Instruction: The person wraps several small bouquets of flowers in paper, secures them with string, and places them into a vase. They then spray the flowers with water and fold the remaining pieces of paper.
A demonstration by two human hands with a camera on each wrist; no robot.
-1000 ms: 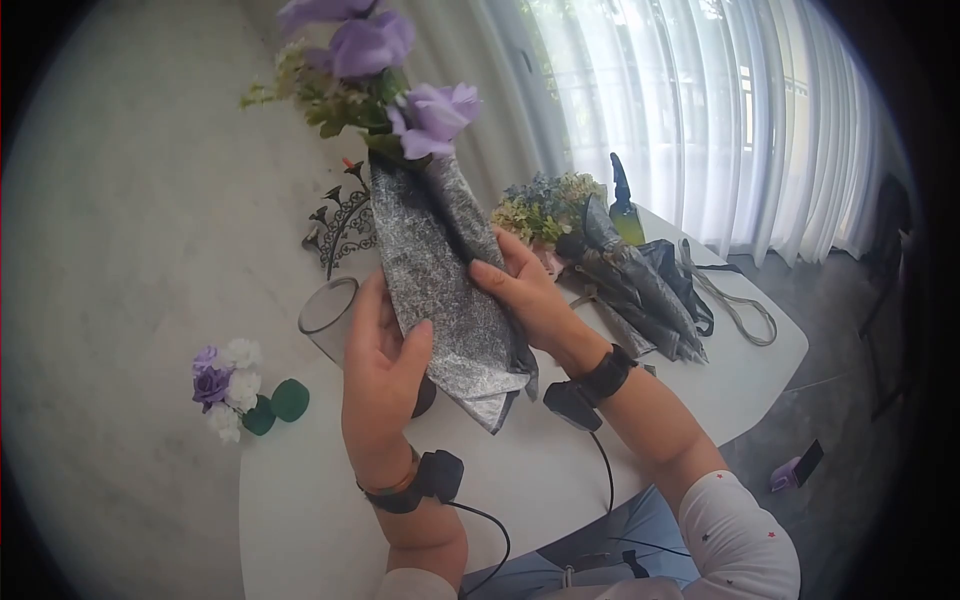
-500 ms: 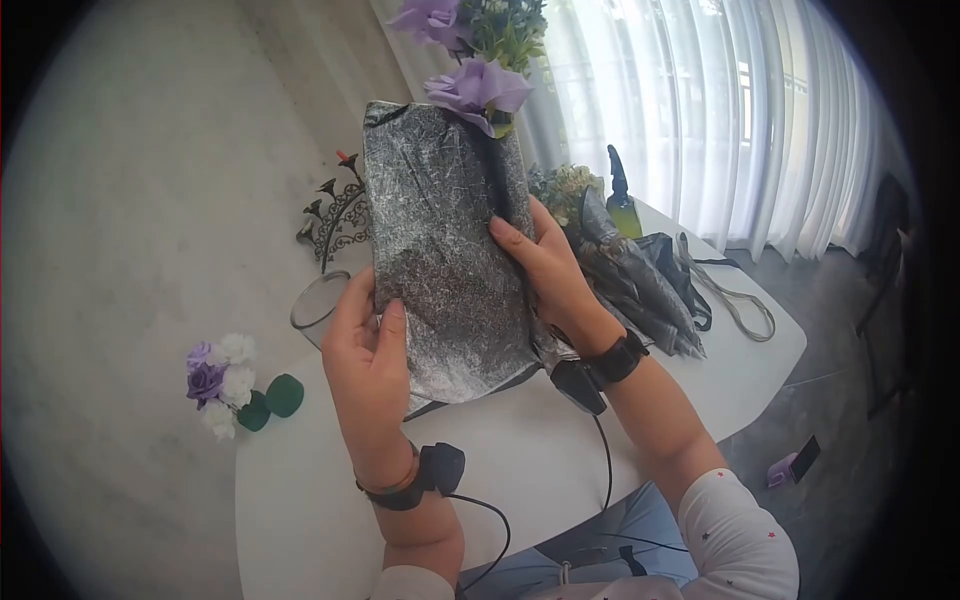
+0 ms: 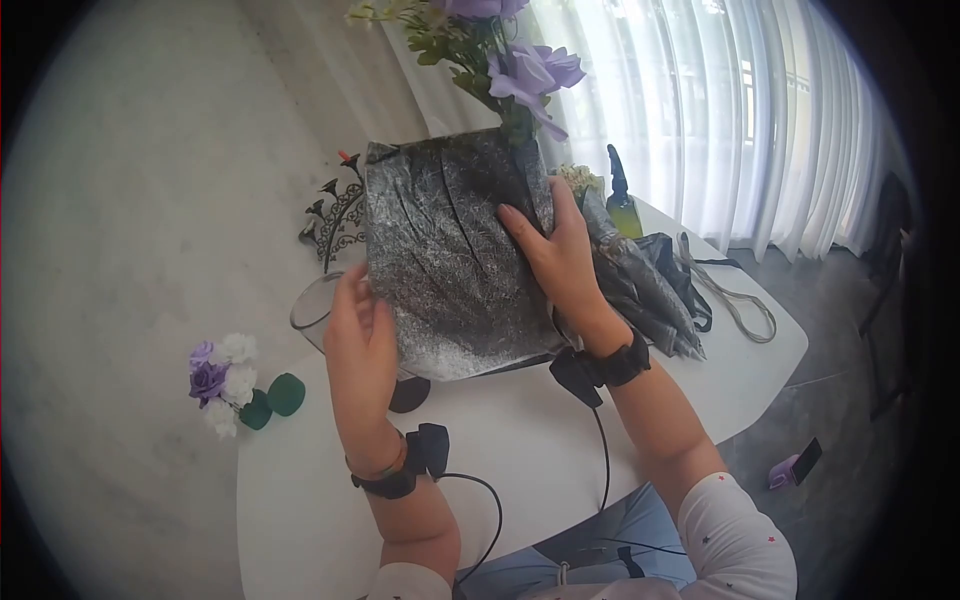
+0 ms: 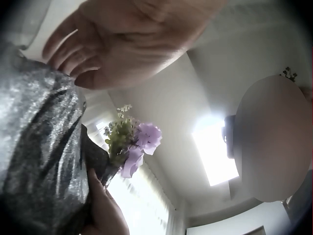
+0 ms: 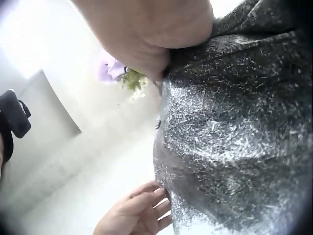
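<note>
A bouquet of lilac flowers point(image 3: 535, 78) with green leaves rises from crinkled silver-grey wrapping paper point(image 3: 455, 250), held up over the table. My right hand point(image 3: 570, 262) grips the wrap by its right side, thumb across the front and the other fingers behind it. At the opposite edge is my left hand point(image 3: 358, 345), its fingers loosely extended right beside the paper. From the left wrist, the left hand point(image 4: 132, 46) appears with its palm exposed and fingertips near the paper's edge point(image 4: 44, 142). The stems inside the wrap are hidden.
A glass vase point(image 3: 312, 305) stands partly behind my left hand. Purple and white flowers point(image 3: 225, 382) lie left, and a dark scrollwork holder point(image 3: 340, 220) stands behind. To the right are another silver-wrapped bouquet point(image 3: 650, 285), a spray bottle point(image 3: 622, 205) and a looped cord point(image 3: 735, 305).
The wrapping has turned and spread to show a wide face, and the flowers have shifted right. My left hand has loosened from the paper's left side; the right hand still grips it.
</note>
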